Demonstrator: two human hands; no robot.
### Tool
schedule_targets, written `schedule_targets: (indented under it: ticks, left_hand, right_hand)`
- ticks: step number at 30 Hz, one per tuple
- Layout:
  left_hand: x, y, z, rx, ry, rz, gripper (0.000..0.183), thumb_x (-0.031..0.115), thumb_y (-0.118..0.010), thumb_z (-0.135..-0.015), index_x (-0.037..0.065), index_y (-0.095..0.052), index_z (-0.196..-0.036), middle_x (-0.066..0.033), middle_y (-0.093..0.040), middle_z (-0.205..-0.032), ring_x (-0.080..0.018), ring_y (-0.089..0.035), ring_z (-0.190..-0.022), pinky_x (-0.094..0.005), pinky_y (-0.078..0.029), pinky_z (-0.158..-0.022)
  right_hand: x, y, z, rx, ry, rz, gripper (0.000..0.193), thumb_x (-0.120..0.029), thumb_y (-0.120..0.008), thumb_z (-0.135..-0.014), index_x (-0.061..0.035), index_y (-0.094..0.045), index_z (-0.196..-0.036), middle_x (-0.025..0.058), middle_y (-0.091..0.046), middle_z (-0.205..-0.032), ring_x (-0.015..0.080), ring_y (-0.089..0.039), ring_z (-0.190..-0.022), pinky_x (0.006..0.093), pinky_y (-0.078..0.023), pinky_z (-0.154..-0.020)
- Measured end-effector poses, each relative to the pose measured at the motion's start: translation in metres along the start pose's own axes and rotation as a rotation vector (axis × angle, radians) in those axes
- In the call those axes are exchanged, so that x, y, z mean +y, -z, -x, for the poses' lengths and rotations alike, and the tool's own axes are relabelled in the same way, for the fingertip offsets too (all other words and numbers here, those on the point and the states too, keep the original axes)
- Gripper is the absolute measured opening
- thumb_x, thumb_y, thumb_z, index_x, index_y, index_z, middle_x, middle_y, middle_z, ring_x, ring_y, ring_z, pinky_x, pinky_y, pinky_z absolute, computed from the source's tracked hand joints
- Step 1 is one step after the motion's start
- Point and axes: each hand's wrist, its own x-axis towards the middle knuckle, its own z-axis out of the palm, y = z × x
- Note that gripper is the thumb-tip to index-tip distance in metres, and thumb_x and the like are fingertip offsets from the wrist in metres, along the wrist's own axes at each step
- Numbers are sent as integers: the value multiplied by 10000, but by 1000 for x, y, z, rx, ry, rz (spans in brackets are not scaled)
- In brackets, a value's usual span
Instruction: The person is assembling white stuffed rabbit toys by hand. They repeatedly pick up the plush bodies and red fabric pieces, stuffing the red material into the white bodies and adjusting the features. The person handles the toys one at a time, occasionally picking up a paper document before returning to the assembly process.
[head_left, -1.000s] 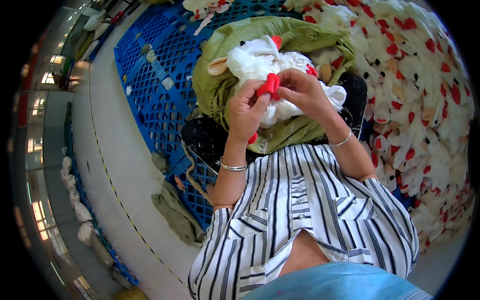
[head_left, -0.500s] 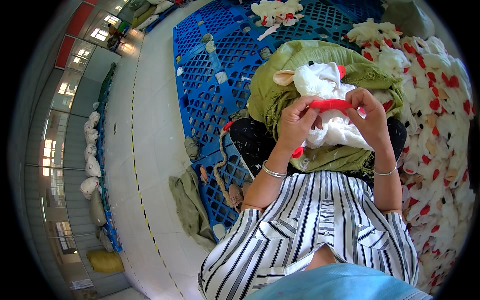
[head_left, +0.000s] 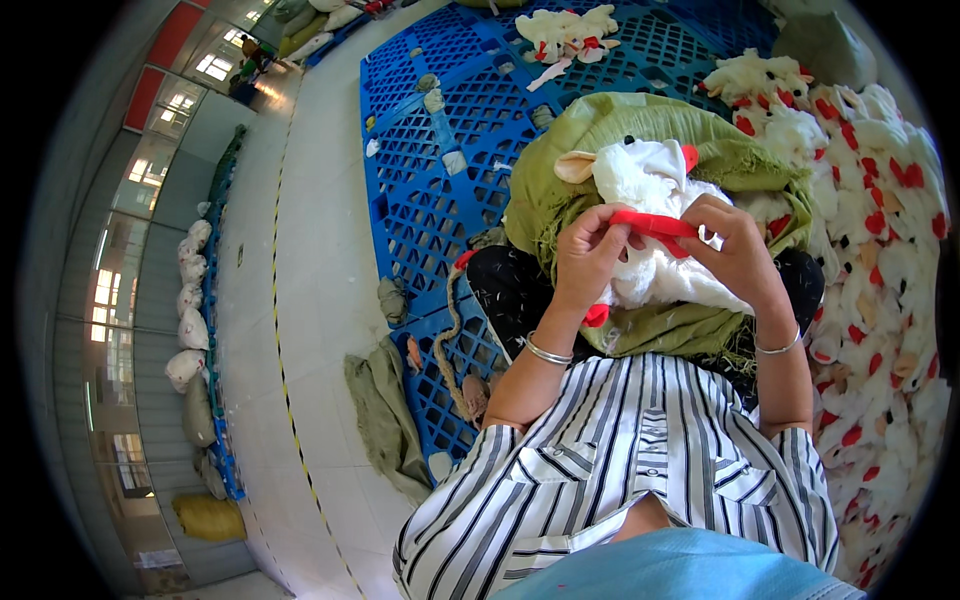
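Note:
A white fluffy plush toy [head_left: 637,175] lies across my lap, on a green woven sack [head_left: 560,130]. It has a cream ear, a black eye and red parts, and looks soft and slack. Over its middle I hold a red fabric strip [head_left: 652,224]. My left hand [head_left: 590,262] pinches the strip's left end between thumb and fingers. At the right end, my right hand [head_left: 735,250] is closed on the strip, its fingers bent inward. A short red piece hangs below the strip near my right fingertips. How the strip joins the toy is hidden.
A large heap of similar white and red plush pieces [head_left: 870,300] rises on my right. Blue plastic pallets [head_left: 420,200] lie ahead and left, with more plush pieces [head_left: 568,32] at the far end. A braided rope [head_left: 445,350] and a drab cloth [head_left: 385,420] lie left of me.
The red strip was stretched nearly level between both hands; now its right part slants down, with a piece hanging below. My right hand has turned slightly. The whole view has shifted a little.

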Motion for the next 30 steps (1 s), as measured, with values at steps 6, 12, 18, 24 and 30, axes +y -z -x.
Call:
schedule_targets:
  ticks: [6, 12, 18, 24, 30]
  left_hand:
    - [5, -1, -2, 35, -7, -61, 174, 108, -610, -985, 9, -648, -1124, -63, -714, -923, -130, -682, -799, -233, -511, -650]
    - [3, -6, -7, -12, 51, -242, 196, 65, -619, -971, 4, -633, -1156, -40, -706, -951, -100, -665, -847, -212, -504, -691]
    - [-19, -21, 6, -97, -18, -889, 735, 124, -791, -798, 12, -407, -1414, -194, -518, -1344, -278, -541, -1224, -362, -479, -968]
    - [-60, 28, 48, -48, 226, -1239, 676, 84, -782, -709, 2, -508, -1321, -238, -541, -1306, -362, -513, -1234, -438, -427, -1031]
    - [-19, 80, 39, 166, 163, -893, 234, -13, -709, -796, 5, -654, -1022, -48, -708, -921, -104, -652, -830, -266, -524, -767]
  right_hand:
    - [18, 4, -8, -182, -238, 117, 245, -75, -767, -779, -23, -543, -863, 83, -547, -770, 209, -510, -678, 313, -424, -622]
    - [0, -2, -26, -139, 89, 88, 250, -86, -717, -798, -34, -617, -1022, 166, -644, -861, 347, -642, -813, 417, -507, -724]
    - [52, 15, -54, -140, -15, 220, 85, -54, -576, -806, -20, -638, -854, 180, -676, -775, 372, -656, -738, 444, -516, -671]
    - [132, 55, -57, 85, -195, -98, 226, 106, -413, -761, 25, -622, -792, 81, -655, -716, 143, -604, -650, 288, -479, -558]
    - [191, 65, -42, 430, -223, -256, 271, 122, -373, -850, 4, -615, -828, 38, -660, -814, 117, -601, -732, 257, -493, -644]
